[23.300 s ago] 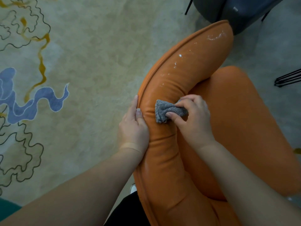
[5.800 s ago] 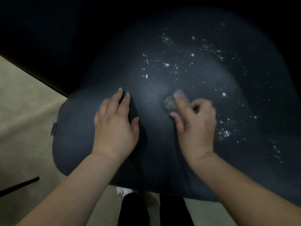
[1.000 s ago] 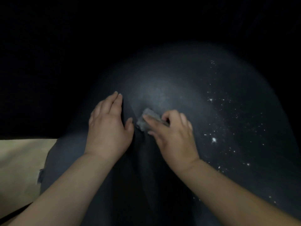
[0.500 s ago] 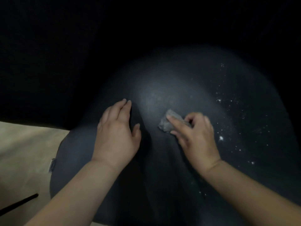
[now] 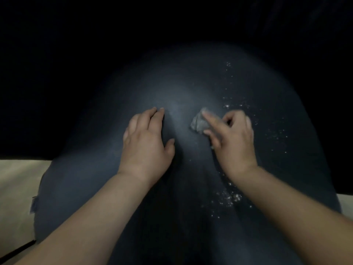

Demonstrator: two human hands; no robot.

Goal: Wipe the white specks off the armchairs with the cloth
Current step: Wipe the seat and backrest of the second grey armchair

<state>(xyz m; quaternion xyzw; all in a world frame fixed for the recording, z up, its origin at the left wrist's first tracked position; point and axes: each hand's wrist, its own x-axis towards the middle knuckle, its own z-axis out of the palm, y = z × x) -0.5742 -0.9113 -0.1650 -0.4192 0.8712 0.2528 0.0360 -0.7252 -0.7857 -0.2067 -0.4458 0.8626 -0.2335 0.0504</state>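
Now | right hand (image 5: 232, 138) pinches cloth (image 5: 198, 122) | left hand (image 5: 147, 142) flat on armchair (image 5: 172, 88)

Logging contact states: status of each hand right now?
Left hand: open, flat on the dark armchair.
Right hand: holding the grey cloth against it.

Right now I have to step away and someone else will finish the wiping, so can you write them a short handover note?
Left hand: flat, fingers straight, pressing on the dark armchair.
Right hand: gripping the grey cloth, held against the armchair surface.
Done: the patch between and ahead of the hands looks free of specks.
Left: white specks near the right wrist, more scattered to the right of the cloth and further up. The chair's dark far side cannot be judged.
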